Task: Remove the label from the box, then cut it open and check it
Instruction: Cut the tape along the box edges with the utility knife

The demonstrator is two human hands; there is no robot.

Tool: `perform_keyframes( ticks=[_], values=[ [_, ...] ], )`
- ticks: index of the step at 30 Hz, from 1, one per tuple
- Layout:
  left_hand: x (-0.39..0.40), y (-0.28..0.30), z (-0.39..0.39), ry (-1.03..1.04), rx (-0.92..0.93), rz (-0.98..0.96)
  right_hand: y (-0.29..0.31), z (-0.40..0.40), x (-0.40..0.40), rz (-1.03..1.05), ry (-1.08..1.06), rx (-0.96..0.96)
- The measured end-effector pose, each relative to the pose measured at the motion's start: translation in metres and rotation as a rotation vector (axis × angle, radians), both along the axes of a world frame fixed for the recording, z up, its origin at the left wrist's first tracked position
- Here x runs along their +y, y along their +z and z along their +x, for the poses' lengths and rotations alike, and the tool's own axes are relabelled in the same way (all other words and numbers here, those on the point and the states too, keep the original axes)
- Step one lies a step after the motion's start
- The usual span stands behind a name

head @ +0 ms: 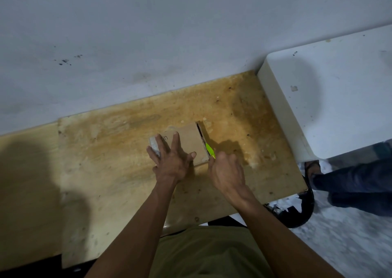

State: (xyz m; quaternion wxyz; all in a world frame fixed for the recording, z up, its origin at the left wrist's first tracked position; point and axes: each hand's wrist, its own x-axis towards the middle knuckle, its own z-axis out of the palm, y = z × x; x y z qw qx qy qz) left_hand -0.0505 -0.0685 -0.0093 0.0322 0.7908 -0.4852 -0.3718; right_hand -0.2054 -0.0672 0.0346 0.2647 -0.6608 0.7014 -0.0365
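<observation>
On a stained wooden table (110, 171) against a pale wall, the left hand (171, 161) presses flat-fingered on a small, seemingly light, stiff cardboard box (188, 138) at centre while the right hand (226, 169) grips a green cutter (210, 149) at its right edge.

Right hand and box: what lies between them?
In the head view, a green cutter, held by the right hand, bridges to the box at its right edge.

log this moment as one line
step: cutting box open | left hand: presses box flat | right hand: grips green cutter at box's right edge | surface: wooden table
</observation>
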Motion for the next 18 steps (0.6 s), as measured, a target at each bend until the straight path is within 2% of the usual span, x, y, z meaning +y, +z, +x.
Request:
perform_keyframes(
  ticks=[4,11,15,18],
  values=[
    [0.000,-0.002,0.001,-0.005,0.003,-0.003,-0.011,-0.017,0.024,0.109,0.008,-0.034],
    [0.001,-0.001,0.002,-0.003,0.013,-0.010,-0.023,-0.046,0.043,0.009,-0.114,-0.250],
    [0.003,-0.002,0.002,-0.004,0.018,-0.007,-0.027,-0.056,0.023,-0.036,-0.366,-0.498],
    [0.003,-0.001,0.001,0.009,0.012,-0.009,-0.036,-0.063,0.001,-0.008,-0.511,-0.613]
  ],
)
